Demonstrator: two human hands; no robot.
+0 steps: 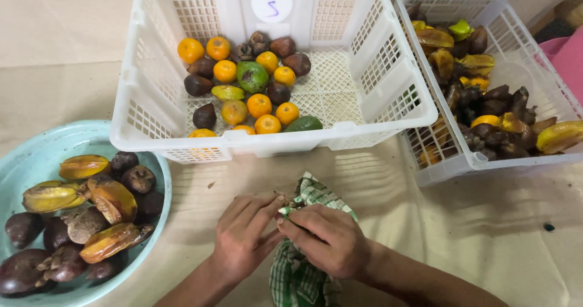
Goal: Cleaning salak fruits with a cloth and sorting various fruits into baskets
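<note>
My left hand point(242, 234) and my right hand point(325, 237) meet over a green and white checked cloth point(303, 270) at the bottom middle of the head view. Both hands grip the cloth, which is bunched around something small and dark at its top; I cannot tell what it is. The cloth hangs down between my wrists. A light blue bowl point(36, 149) with star fruits and dark round fruits sits left of my left hand.
A white slatted basket point(267, 143) beyond my hands holds small oranges, green fruits and dark brown fruits. A second white basket point(449, 167) at the right holds dark and yellow spoiled fruits. Everything rests on a beige cloth surface point(388, 191). Something pink point(571, 58) shows at the far right edge.
</note>
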